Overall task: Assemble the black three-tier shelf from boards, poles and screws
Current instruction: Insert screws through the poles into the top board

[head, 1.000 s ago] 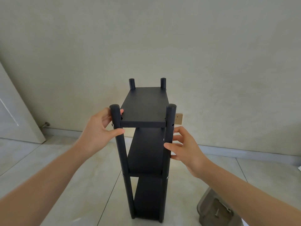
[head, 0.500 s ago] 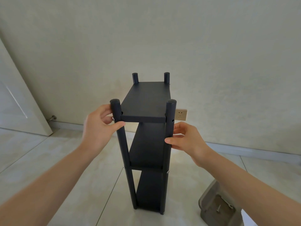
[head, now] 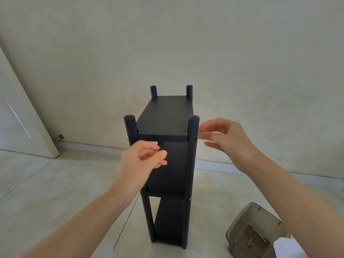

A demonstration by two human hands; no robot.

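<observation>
On the tiled floor [head: 55, 183], near the plain wall [head: 186, 43], the black three-tier shelf [head: 167, 164] stood upright on its four poles, with the top board [head: 165, 118], middle board [head: 167, 170] and bottom board [head: 167, 220] all seated between them. The two near poles rose just above the top board; the near right pole [head: 192, 146] showed a small hole and a screw head at the level of that board. The left hand [head: 141, 159] hovered in front of the near left pole [head: 131, 127], with loosely curled fingers holding nothing; contact with the pole could not be confirmed owing to motion blur. The right hand [head: 225, 138] was positioned just beside the near right pole, with relaxed, spread fingers, apart from the pole and holding nothing. A grey tray [head: 238, 231] lay on the floor to the right of the shelf base, containing a screw [head: 249, 241]. A white door [head: 18, 118] stood at the left edge, with a doorstop [head: 59, 137] at the skirting.
</observation>
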